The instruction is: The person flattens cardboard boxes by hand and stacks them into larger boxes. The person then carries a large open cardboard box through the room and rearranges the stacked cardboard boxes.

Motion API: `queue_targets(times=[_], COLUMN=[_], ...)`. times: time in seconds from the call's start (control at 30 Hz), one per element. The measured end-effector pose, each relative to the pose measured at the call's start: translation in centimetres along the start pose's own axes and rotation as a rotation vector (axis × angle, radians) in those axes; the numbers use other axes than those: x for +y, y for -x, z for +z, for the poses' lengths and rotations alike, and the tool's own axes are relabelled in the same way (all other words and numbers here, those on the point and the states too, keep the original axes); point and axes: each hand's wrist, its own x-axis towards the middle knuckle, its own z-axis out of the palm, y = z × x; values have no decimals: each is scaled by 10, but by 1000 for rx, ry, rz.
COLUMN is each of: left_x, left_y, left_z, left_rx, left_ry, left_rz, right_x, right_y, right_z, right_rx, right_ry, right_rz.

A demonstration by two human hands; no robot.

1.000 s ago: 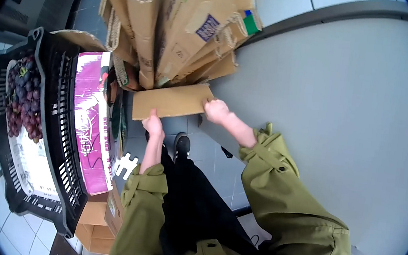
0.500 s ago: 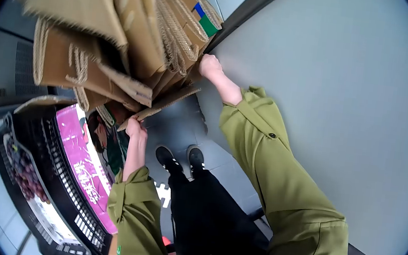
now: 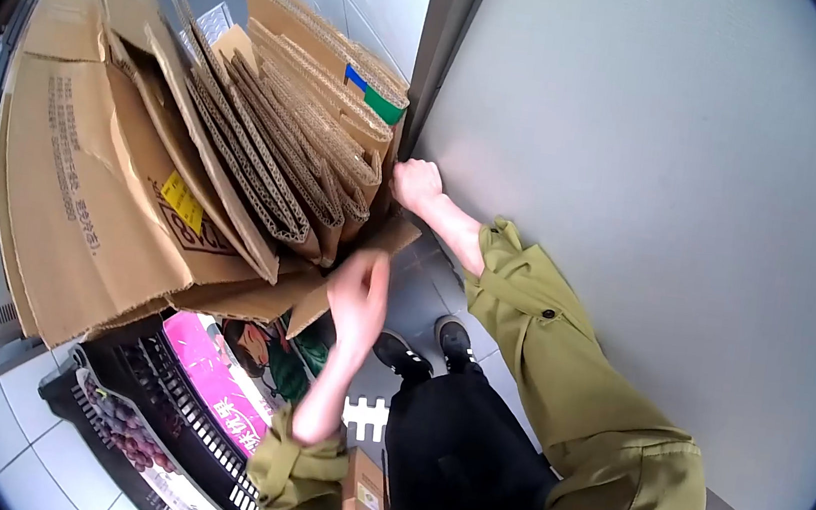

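Many flattened cardboard boxes stand folded in a bundle at the upper left, with a broad printed sheet on their left side. My right hand is closed at the bundle's right edge, beside the grey panel; what its fingers grip is hidden. Below the bundle, my left hand is slightly blurred and curled in front of a cardboard flap. Its fingertips are too unclear to tell whether they hold the flap.
A black crate with grapes and a pink box are at the lower left. A large grey panel fills the right side. An open brown carton is near my left sleeve. My shoes are on the tiled floor.
The view has swung toward the cardboard, which now shows more of its left side. My left hand has come off the lower flap's left end and moved right. My right hand stays at the bundle's right edge.
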Motion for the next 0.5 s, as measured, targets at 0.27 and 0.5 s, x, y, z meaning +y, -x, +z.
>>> queue_targets(times=[0.27,0.5], left_x=[18,23], left_y=[-172,-188], left_z=[66,29], left_rx=[130,-22], left_ry=[-880,-1016], left_rz=[410,688], right_x=[0,-3], right_y=[0,13], right_z=[-3,-4], right_rx=[0,-14], right_ry=[-61,-53], right_rz=[17,-19])
